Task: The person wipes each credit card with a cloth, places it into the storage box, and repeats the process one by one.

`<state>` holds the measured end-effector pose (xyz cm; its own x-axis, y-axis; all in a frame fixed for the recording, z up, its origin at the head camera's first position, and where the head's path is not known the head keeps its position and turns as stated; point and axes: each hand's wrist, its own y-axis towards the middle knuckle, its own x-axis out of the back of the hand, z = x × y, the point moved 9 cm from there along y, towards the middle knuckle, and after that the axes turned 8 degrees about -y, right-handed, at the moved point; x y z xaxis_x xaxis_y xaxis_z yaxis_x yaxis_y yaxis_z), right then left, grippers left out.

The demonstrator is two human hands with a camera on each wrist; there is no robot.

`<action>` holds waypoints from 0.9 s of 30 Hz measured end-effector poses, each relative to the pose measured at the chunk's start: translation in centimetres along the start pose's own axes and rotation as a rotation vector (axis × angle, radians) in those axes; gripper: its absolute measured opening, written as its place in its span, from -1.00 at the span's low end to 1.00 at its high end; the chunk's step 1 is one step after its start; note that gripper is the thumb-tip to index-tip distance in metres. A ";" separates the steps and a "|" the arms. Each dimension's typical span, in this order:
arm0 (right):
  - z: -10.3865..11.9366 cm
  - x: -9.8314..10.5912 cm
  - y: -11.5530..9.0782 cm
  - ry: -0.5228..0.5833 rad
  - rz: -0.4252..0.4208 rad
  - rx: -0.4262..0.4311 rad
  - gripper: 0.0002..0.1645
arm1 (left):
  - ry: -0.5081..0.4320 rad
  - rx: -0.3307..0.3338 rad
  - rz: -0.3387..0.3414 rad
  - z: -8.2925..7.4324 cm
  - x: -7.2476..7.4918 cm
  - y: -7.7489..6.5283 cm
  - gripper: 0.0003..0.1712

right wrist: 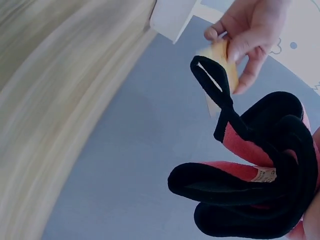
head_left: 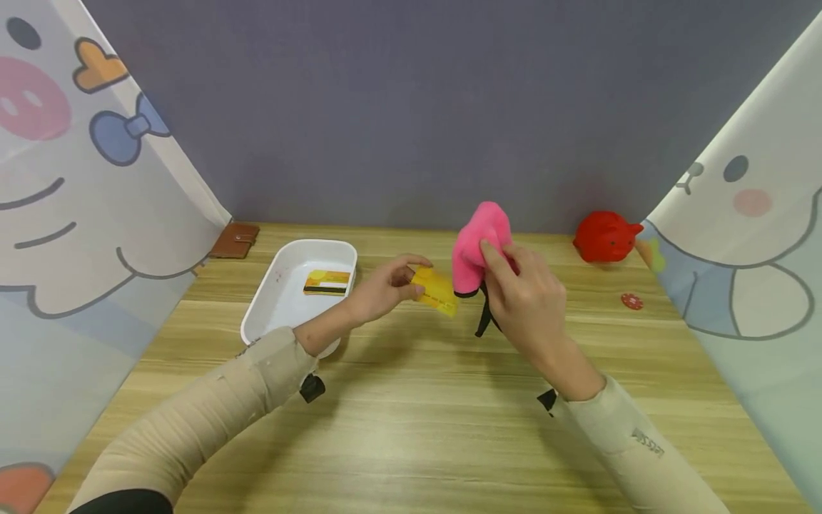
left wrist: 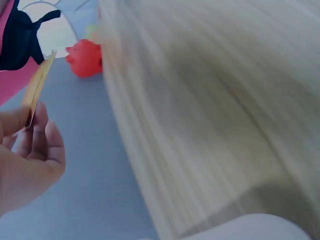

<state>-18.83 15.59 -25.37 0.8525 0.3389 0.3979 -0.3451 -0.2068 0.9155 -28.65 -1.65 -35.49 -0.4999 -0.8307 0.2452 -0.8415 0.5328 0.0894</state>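
My left hand (head_left: 392, 285) pinches a yellow card (head_left: 437, 291) between thumb and fingers, above the table. The left wrist view shows that card (left wrist: 39, 86) nearly edge-on. Close to its right, my right hand (head_left: 529, 300) grips a bunched pink cloth item (head_left: 478, 243) with black edging and a black strap loop. In the right wrist view, folds of the pink cloth item (right wrist: 240, 142) hang apart below the hand, and a small label (right wrist: 265, 174) shows. The strap loop overlaps the card in that view.
A white tray (head_left: 257, 318) at the left holds another yellow card (head_left: 326, 283) with a black stripe. Behind it lies a brown wallet (head_left: 235, 240). A red piggy bank (head_left: 606, 237) and a red poker chip (head_left: 632, 301) are at the right. Patterned sheets flank the wooden table (head_left: 411, 428).
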 end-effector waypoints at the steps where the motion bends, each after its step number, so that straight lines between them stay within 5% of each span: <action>1: 0.0 0.2 0.1 0.000 -0.011 -0.002 -0.72 | -0.009 -0.009 -0.035 -0.4 0.4 0.1 -0.51; 9: 1.2 0.5 0.7 -0.017 -0.040 0.063 -0.72 | 0.013 -0.091 -0.248 -3.1 2.1 0.2 -0.58; 17: 3.5 -1.5 0.2 -0.074 -0.004 0.176 -0.72 | -0.160 -0.132 -0.223 -4.4 0.1 0.4 -0.67; 27: 1.0 -2.7 -0.4 -0.098 0.024 0.118 -0.72 | -0.083 -0.139 -0.237 -4.5 0.5 -0.3 -0.67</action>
<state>-20.61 13.81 -26.83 0.8811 0.2424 0.4062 -0.3220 -0.3216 0.8904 -27.75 -1.48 -31.09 -0.3125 -0.9420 0.1224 -0.9037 0.3346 0.2672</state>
